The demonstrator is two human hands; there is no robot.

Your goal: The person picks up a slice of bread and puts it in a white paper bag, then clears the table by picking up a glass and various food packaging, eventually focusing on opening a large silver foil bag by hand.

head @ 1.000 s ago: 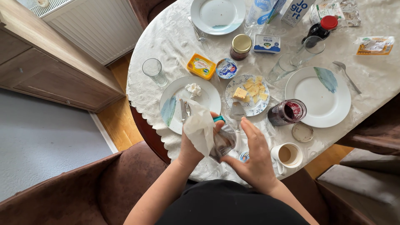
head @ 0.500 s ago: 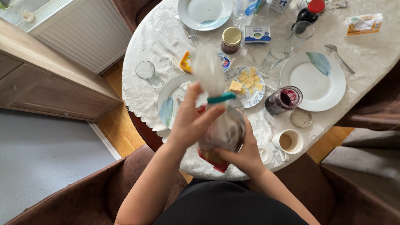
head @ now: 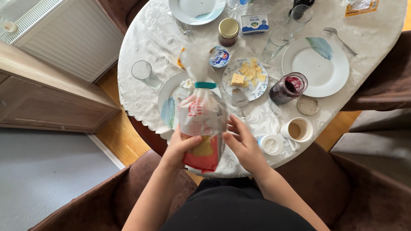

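Since the earlier frame both hands have slid down the bread bag [head: 202, 124], which now stands taller above the table edge, and the view has drifted so the dishes sit higher. Nearest, at six o'clock, the left hand [head: 182, 147] curls its fingers round the bag's lower left side while the right hand [head: 240, 141] lies half spread, palm against its right flank; held from both sides, the soft bag stays upright. A teal clip [head: 205, 85] pinches the neck, which keeps the twisted plastic above it closed. Just to three o'clock of the right hand sit a small white lid [head: 271, 144] and a coffee cup [head: 297, 129]. Farther, at twelve o'clock, a patterned plate of cheese pieces [head: 245, 79] lies behind the bag, with an open jam jar [head: 289, 87] at two o'clock, its lid [head: 307, 105] set aside near it.
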